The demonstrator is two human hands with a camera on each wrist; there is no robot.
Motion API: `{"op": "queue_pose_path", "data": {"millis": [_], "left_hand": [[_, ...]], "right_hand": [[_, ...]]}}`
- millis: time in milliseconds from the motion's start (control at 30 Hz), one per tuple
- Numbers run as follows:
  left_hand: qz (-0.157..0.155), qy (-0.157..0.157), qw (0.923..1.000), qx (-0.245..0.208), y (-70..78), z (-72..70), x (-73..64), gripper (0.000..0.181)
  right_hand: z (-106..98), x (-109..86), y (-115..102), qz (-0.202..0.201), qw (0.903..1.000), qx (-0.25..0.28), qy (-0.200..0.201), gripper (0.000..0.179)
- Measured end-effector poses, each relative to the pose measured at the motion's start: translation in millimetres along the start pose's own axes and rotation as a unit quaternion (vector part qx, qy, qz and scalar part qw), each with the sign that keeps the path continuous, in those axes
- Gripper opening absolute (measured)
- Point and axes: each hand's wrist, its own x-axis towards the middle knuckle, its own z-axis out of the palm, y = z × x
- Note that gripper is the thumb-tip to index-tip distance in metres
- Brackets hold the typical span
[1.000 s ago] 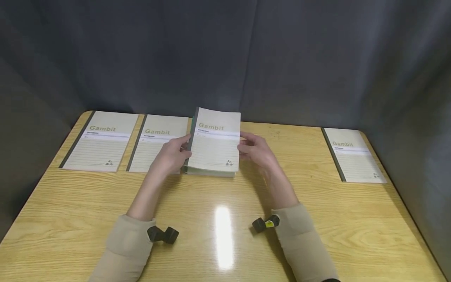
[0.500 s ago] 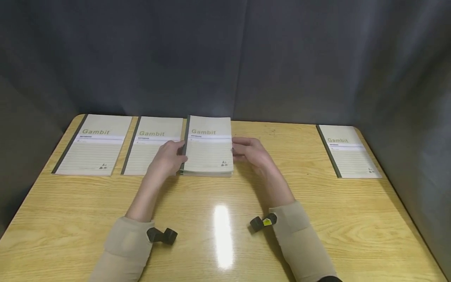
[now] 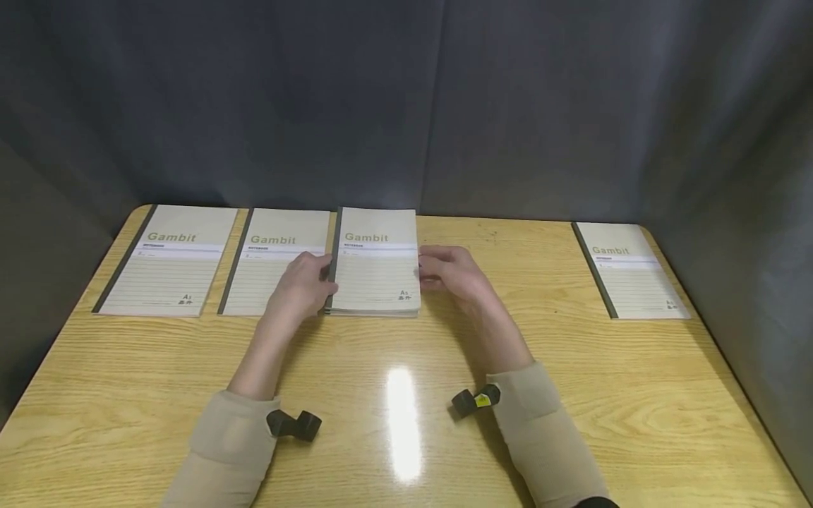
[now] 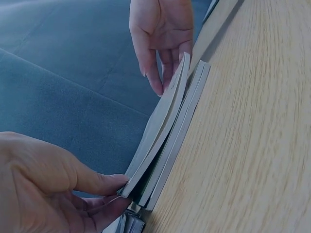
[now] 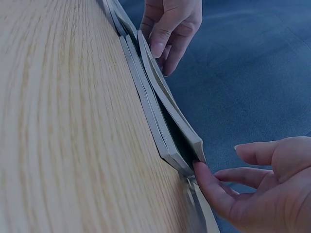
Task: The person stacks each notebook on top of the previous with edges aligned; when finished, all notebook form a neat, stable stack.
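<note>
A notebook with a pale cover, dark spine and "Gambit" lettering lies over a small stack of notebooks at the table's back edge. My left hand pinches its spine edge, thumb on top and fingers below. In the left wrist view the top notebook bows upward, a dark gap between it and the notebooks beneath. At the opposite edge is my right hand, one fingertip touching the notebook's corner. Its thumb stands apart from the cover in the right wrist view.
Two matching notebook places lie to the left: a far-left notebook and a nearer notebook, partly behind my left hand. Another notebook lies at the table's right edge. A dark curtain hangs behind the wooden table.
The top notebook has come down onto the stack and lines up more closely with it. Both hands have lowered with it, and the last half second shows little movement.
</note>
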Motion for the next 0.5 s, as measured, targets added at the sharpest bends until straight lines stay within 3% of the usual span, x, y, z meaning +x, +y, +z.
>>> {"op": "queue_pose_path", "data": {"millis": [200, 400, 500], "left_hand": [[0.0, 0.013, 0.9999, 0.008, 1.9, 0.1, -2.0, 0.056], [0.009, 0.034, 0.9994, 0.006, 3.3, 0.4, -4.3, 0.033], [0.004, 0.042, 0.9991, 0.006, 3.3, -0.2, -4.6, 0.033]], "right_hand": [[1.4, -0.1, -0.5, 0.002, 1.0, -0.008, 0.0, 0.05], [2.0, -1.3, -1.8, -0.001, 0.9999, -0.01, -0.001, 0.051], [1.9, -2.1, -2.4, -0.002, 0.9999, -0.01, -0.003, 0.051]]}}
